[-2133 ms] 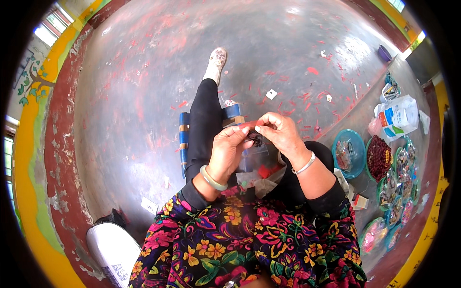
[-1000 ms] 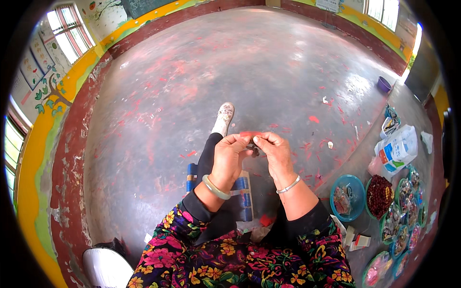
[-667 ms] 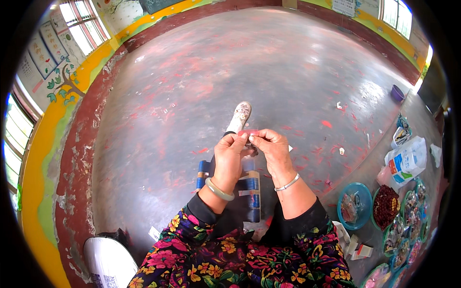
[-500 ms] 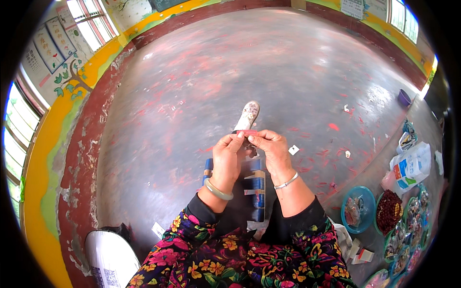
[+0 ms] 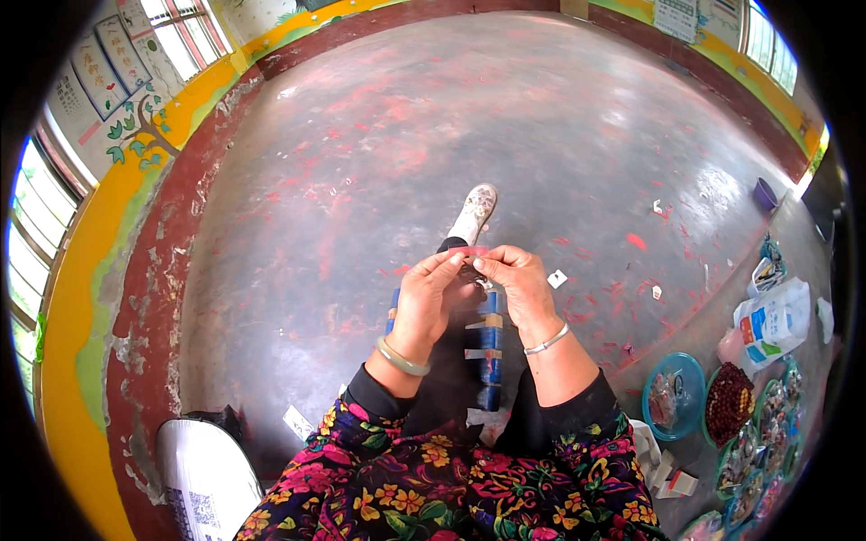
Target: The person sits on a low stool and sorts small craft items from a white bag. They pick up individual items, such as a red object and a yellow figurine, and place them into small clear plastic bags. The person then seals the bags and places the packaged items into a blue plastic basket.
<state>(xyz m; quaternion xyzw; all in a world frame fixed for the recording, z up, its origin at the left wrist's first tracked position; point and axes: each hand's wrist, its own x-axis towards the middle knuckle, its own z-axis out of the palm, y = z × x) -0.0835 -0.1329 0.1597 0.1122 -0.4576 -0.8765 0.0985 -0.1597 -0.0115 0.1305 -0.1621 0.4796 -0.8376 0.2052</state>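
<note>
A small, flat red strip point(image 5: 468, 252) is stretched between my two hands, just in front of the white patterned shoe point(image 5: 474, 213). My left hand point(image 5: 422, 296) pinches its left end between thumb and fingers. At the other end, my right hand point(image 5: 525, 287) grips it the same way, fingertips close to those of the left. Whether the strip is paper or plastic I cannot make out. Below the hands, blue tube-like bars point(image 5: 489, 356) banded with tape are partly hidden by my hands and dark clothing.
To the right stand a blue-green basin point(image 5: 673, 435) with small packets, a basket of dark red pieces point(image 5: 730, 404), several packed baskets and a white plastic bag point(image 5: 778, 320). Red scraps point(image 5: 637, 242) litter the floor. A white rounded object point(image 5: 206, 473) is at lower left; a purple bucket point(image 5: 765, 194) stands far right.
Both hands keep their pinch on the red strip, with little movement. The view has shifted slightly, and the blue bars show a bit differently beneath the hands.
</note>
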